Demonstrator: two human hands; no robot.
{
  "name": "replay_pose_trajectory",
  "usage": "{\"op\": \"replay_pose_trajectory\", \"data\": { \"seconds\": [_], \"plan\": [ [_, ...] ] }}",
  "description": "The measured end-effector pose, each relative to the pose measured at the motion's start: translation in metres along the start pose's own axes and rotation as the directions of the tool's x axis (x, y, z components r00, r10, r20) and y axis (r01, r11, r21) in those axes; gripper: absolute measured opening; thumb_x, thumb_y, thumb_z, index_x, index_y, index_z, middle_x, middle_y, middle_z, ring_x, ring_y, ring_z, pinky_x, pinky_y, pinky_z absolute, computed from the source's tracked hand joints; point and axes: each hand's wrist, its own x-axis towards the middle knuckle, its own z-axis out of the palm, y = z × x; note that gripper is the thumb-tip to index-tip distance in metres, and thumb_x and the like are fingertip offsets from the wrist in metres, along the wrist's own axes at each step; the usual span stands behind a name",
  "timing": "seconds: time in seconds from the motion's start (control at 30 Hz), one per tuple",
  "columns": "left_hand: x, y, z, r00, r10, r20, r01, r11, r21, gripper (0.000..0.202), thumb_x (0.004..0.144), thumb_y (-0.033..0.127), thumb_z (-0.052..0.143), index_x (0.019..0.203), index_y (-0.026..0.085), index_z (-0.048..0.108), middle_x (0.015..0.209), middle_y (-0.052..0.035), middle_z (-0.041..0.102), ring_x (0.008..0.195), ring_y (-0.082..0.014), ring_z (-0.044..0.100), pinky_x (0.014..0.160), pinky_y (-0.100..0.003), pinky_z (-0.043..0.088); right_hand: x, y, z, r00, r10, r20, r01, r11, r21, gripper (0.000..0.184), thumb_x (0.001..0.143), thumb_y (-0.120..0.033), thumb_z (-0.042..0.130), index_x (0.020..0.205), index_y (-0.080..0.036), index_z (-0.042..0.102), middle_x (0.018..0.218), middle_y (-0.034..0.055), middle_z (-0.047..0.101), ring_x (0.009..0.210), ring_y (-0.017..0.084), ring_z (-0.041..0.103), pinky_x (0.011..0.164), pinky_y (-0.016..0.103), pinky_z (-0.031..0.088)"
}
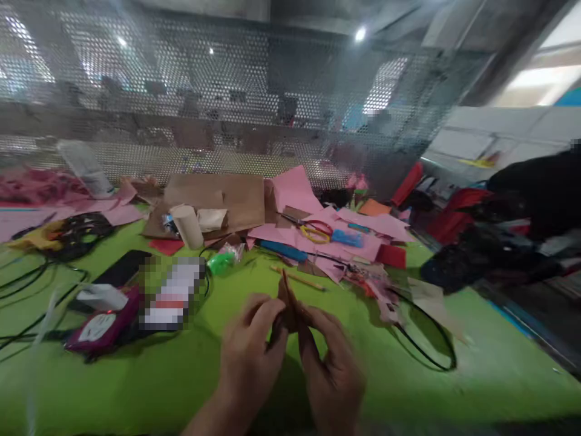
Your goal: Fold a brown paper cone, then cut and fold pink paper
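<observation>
Both my hands meet low over the green table, at the middle of the view. My left hand (254,342) and my right hand (330,363) pinch a small folded piece of brown cardboard (288,301) between thumbs and fingers. A thin reddish edge shows at its top, and the rest is partly hidden by my fingers. Just beyond it a pencil (302,278) lies on the table. Past the pencil are a blue-handled tool (284,250) and scissors with red and yellow handles (315,233).
The green table (149,387) holds pink paper scraps (297,191), brown cardboard (240,200) and a paper tube (188,227). Left are a purple device (106,327), a phone with a lit screen (175,293) and cables. A black looped cord (447,348) lies right. Perforated metal screen (218,79) stands behind.
</observation>
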Motion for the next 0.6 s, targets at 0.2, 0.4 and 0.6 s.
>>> {"op": "replay_pose_trajectory", "data": {
  "seconds": [0.2, 0.4, 0.6],
  "plan": [
    [0.0003, 0.0006, 0.0016, 1.000, 0.002, -0.006, -0.002, 0.999, 0.042, 0.019, 0.085, 0.006, 0.057, 0.097, 0.020, 0.062, 0.089, -0.0020, 0.062, 0.080, -0.0142, 0.063, 0.072, -0.024, 0.050, 0.0031, -0.0050, -0.0040, 0.998, -0.059, -0.014, 0.058, 0.996, -0.063, 0.035, 0.086, 0.000, 0.056, 0.112, -0.020, 0.066, 0.097, 0.0050, 0.067, 0.092, 0.015, 0.064, 0.081, 0.024, 0.055],
    [0.0043, 0.0063, 0.0002, 1.000, 0.017, -0.019, -0.016, 0.999, 0.033, 0.017, 0.086, 0.006, 0.057, 0.093, 0.021, 0.062, 0.083, -0.0012, 0.063, 0.076, -0.0136, 0.062, 0.068, -0.022, 0.049, 0.0064, -0.0049, -0.0058, 0.994, -0.104, 0.015, 0.105, 0.991, -0.082, 0.037, 0.085, 0.001, 0.056, 0.112, -0.021, 0.068, 0.096, 0.0057, 0.067, 0.089, 0.016, 0.064, 0.078, 0.025, 0.056],
    [0.0052, 0.0087, 0.0005, 0.999, 0.012, -0.042, -0.012, 1.000, 0.012, 0.015, 0.087, 0.006, 0.055, 0.089, 0.020, 0.060, 0.079, -0.0001, 0.062, 0.070, -0.0112, 0.060, 0.065, -0.019, 0.048, 0.0045, -0.0032, -0.0051, 0.994, -0.103, 0.028, 0.105, 0.993, -0.056, 0.040, 0.085, 0.001, 0.056, 0.116, -0.022, 0.067, 0.096, 0.0055, 0.066, 0.088, 0.016, 0.064, 0.076, 0.025, 0.056]
  ]
}}
